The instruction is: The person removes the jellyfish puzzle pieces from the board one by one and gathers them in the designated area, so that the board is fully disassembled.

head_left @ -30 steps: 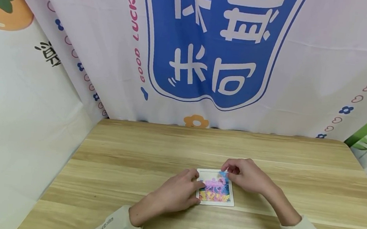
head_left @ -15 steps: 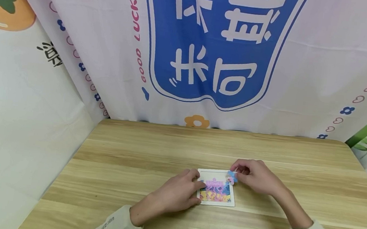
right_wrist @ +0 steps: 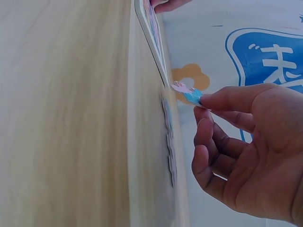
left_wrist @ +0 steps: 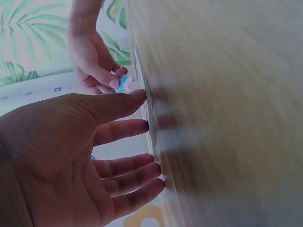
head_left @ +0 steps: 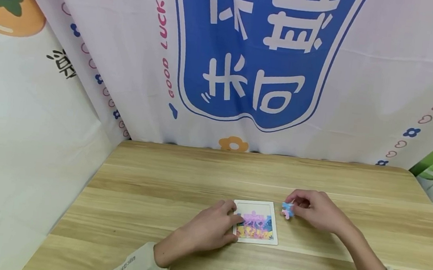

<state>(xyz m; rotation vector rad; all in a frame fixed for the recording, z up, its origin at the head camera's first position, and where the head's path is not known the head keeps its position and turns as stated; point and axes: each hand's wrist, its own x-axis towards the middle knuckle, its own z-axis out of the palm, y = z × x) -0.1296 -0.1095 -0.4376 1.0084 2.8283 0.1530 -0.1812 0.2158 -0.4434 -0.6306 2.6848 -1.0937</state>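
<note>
Blue piece (right_wrist: 191, 96)—in bent right fingers (right_wrist: 204, 133)

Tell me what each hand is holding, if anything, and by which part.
The right hand pinches a jigsaw piece by its blue end. The left hand only rests at the left edge of the jigsaw tray.

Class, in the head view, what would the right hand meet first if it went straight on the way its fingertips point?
Probably the right edge of the jigsaw tray. The right hand pinches a jigsaw piece; height is unclear, so both might pass above.
</note>
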